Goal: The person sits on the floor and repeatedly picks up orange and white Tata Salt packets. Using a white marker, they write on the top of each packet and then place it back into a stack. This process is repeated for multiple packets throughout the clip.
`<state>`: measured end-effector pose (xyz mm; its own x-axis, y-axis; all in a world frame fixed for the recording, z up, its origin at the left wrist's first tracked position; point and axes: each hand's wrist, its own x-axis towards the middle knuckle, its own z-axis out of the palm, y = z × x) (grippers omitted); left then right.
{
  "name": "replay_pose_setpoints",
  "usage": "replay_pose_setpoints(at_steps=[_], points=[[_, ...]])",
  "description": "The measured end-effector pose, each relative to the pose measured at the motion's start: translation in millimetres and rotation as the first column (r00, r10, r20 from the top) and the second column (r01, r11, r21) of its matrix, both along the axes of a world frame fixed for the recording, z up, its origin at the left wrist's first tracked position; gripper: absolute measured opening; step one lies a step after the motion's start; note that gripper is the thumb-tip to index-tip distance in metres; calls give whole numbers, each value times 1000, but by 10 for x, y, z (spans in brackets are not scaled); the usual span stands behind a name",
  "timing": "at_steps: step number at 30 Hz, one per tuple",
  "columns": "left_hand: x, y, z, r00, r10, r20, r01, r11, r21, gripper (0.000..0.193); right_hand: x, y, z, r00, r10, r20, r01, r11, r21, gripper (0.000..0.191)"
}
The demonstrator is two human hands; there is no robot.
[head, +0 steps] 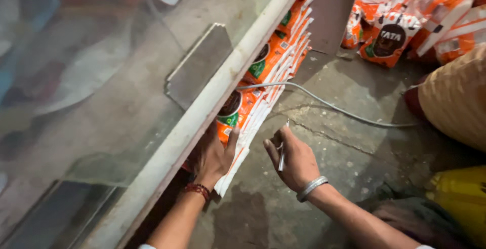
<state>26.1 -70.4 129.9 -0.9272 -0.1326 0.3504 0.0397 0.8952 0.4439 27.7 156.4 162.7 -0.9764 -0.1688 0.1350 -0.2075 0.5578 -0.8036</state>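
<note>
Packets (263, 84), orange w/ white edges, stand on edge in a tight row under the counter (202, 112) rim, leaning against each other. Left hand (212, 155) is pressed flat on the near end of the row, fingers spread open, thumb on the front packet; nothing gripped. Right hand (293, 160) hovers just beside, fingers closed round a thin metal tool (282, 152), prob. a blade or pen, can't tell which.

Risks, as I judge them: row is only propped by that left palm, so easing off could let the near packets fan out and slide onto the floor (324, 142). Tool tip sits near the packet edges and near the left thumb; a slip could nick film or skin. Grey cable (329, 104) runs across the floor close by, easy to snag w/ wrist. More packets (400, 26) are piled loose further back, well apart.
</note>
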Motion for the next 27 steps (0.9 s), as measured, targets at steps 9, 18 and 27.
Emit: replay_pose_setpoints(at_steps=[9, 18, 27], points=[[-113, 1115, 580, 968, -176, -181, 164, 983, -79, 61, -438, 300, 42, 983, -125, -134, 120, 992, -48, 26], [-1135, 2100, 322, 709, -539, 455, 631, 773, -66, 61, -1534, 1463, 105, 908, -415, -52, 412, 866, 284, 31], [-2438, 3016, -1474, 806, -429, 407, 591, 578, -563, 58, -2719, 2387, -382, 796, -603, 55, 562, 769, 305, 39]])
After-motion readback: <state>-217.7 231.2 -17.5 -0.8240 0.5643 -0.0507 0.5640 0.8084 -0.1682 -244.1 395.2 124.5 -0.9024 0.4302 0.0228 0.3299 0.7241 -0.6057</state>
